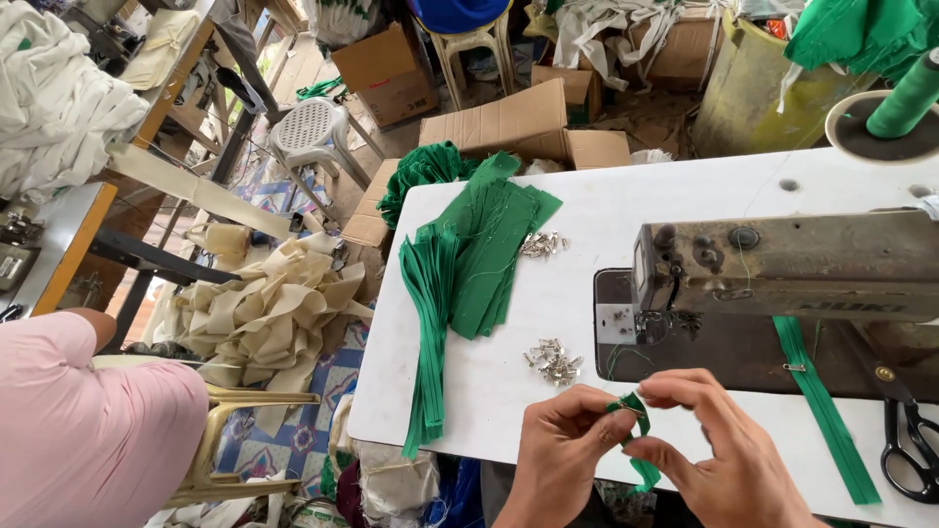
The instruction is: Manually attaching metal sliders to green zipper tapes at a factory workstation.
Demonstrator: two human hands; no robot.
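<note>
My left hand (562,445) and my right hand (719,450) meet at the table's near edge, both pinching the end of a green zipper tape (634,411); its tail hangs down between them. Just beyond my hands lies a small pile of metal zipper sliders (554,360). A second slider pile (544,243) rests farther back. A stack of green fabric pieces and zipper tapes (468,269) lies on the left part of the white table (587,196). The sewing machine (792,262) stands right of my hands, with another green zipper tape (822,411) running under it.
Black scissors (910,445) lie at the right edge. A green thread cone (905,98) stands behind the machine. A person in pink (88,420) sits at the left. Cream cloth strips (269,308), cardboard boxes (509,122) and a white plastic stool (308,127) crowd the floor.
</note>
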